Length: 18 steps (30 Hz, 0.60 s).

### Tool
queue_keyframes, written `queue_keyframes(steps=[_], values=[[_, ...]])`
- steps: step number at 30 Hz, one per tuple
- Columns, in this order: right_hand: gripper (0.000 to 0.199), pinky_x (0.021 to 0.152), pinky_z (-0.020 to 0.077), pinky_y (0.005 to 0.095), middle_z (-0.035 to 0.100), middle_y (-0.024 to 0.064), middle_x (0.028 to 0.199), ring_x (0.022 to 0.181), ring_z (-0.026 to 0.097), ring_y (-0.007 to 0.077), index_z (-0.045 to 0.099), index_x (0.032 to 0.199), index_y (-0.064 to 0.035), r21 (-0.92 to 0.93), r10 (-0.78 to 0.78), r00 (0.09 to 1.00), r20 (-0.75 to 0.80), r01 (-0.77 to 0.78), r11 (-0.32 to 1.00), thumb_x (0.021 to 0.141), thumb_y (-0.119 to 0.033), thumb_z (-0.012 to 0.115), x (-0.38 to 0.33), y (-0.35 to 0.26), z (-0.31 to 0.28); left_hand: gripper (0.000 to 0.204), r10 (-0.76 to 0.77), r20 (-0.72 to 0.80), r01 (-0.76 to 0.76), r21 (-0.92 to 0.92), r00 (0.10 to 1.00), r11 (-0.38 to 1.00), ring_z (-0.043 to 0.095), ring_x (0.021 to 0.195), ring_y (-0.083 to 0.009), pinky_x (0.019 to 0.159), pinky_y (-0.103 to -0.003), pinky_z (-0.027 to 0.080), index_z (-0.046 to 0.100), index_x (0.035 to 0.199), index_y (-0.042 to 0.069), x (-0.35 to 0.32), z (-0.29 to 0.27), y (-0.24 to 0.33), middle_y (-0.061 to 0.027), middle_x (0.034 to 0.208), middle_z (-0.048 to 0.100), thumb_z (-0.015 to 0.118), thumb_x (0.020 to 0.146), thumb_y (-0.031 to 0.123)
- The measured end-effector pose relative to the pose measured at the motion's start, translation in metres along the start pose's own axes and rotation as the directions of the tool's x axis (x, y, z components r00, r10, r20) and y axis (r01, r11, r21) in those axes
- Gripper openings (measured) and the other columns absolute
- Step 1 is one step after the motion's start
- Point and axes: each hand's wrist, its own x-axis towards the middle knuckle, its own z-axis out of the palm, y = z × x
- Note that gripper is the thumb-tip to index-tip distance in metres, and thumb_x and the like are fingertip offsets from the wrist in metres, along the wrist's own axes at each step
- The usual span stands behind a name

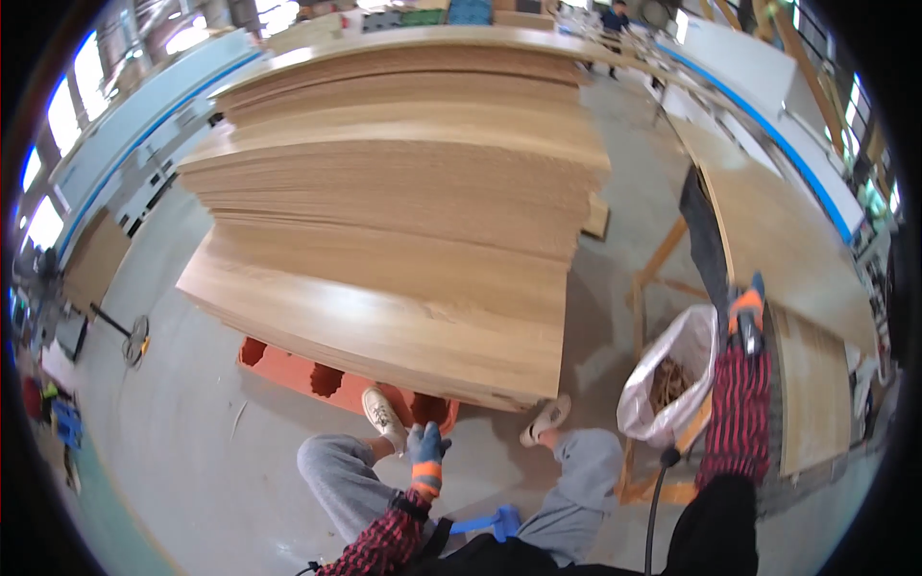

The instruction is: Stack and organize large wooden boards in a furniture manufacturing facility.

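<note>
**Right hand at board edge, left hand loose**

Have left hand half open, holding nothing visible, near orange base. See white bag just left of striped sleeve. Can't tell right-hand finger spread or grip; see it overlapping near-left corner of light-wood board, right of tall stack of boards. See person far back.

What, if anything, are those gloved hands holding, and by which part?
The left hand appears empty. The right hand is at the near corner of the wooden board; whether it's gripping or resting can't be told.
</note>
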Motion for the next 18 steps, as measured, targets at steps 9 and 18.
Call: queue_keyframes(steps=[9,18], values=[[0.043,0.066,0.0472,0.0279,0.056,0.0082,0.099,0.083,0.055,0.0181,0.049,0.109,-0.0025,-0.049,-0.293,0.956,0.005,0.292,0.955,0.082,-0.035,0.054,-0.247,0.233,0.048,0.019,0.297,0.553,-0.598,0.507,0.778,0.621,0.048,0.068,-0.0108,0.058,-0.027,0.042,0.050,0.092,0.005,-0.077,0.059,-0.016,-0.0021,0.076,0.051,0.057,0.079,0.018],[0.037,0.075,0.0453,0.0298,0.054,0.0138,0.098,0.088,0.054,0.0218,0.048,0.106,0.0027,-0.382,0.694,0.597,0.404,-0.579,0.720,0.087,-0.028,0.043,-0.353,0.312,0.138,0.034,-0.163,0.835,0.285,0.008,0.525,0.958,0.049,0.094,-0.0149,0.082,-0.029,0.042,0.051,0.108,0.003,-0.151,0.215,-0.034,-0.0087,0.104,0.054,0.058,0.081,0.022]])
